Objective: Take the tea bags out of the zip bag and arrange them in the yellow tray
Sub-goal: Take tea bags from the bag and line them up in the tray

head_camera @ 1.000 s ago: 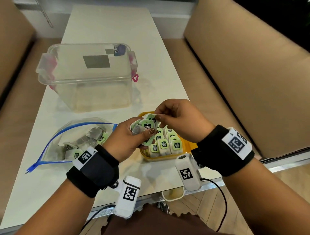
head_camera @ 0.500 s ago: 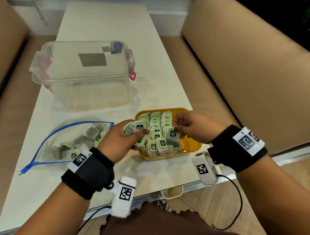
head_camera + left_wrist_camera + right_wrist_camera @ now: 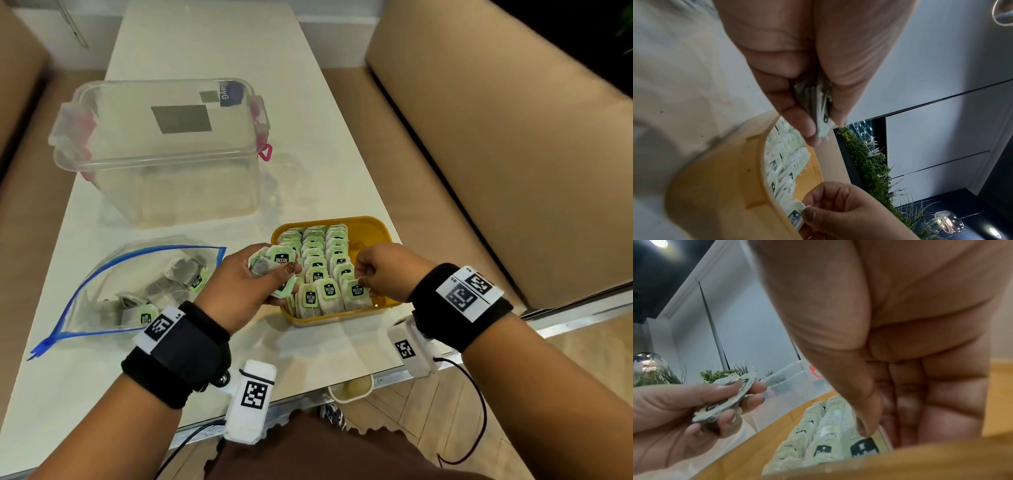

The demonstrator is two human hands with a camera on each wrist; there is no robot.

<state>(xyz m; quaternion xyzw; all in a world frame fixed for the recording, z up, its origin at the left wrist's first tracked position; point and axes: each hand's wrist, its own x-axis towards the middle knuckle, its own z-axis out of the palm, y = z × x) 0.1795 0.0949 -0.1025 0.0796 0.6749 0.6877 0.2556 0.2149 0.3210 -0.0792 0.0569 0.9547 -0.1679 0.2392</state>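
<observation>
The yellow tray (image 3: 375, 229) sits near the table's front edge, with three rows of green-labelled tea bags (image 3: 317, 255) standing in it. My left hand (image 3: 255, 279) hovers at the tray's left side and grips a small stack of tea bags (image 3: 274, 265); the left wrist view shows the stack (image 3: 821, 113) squeezed between thumb and fingers. My right hand (image 3: 378, 270) is low over the tray's near right corner and pinches the top of the front tea bag (image 3: 356, 293) of the right row, seen also in the right wrist view (image 3: 864, 449). The zip bag (image 3: 144, 284) lies open to the left with several tea bags inside.
A clear plastic storage box (image 3: 164, 150) with pink clasps stands behind the zip bag and tray. The white table (image 3: 308, 120) runs away between tan upholstered benches (image 3: 496, 154) on both sides. The tray is close to the table's front right edge.
My right hand took one tea bag from the stack in my left hand and carried it down into the tray's right row. The left hand dropped slightly and stayed beside the tray.
</observation>
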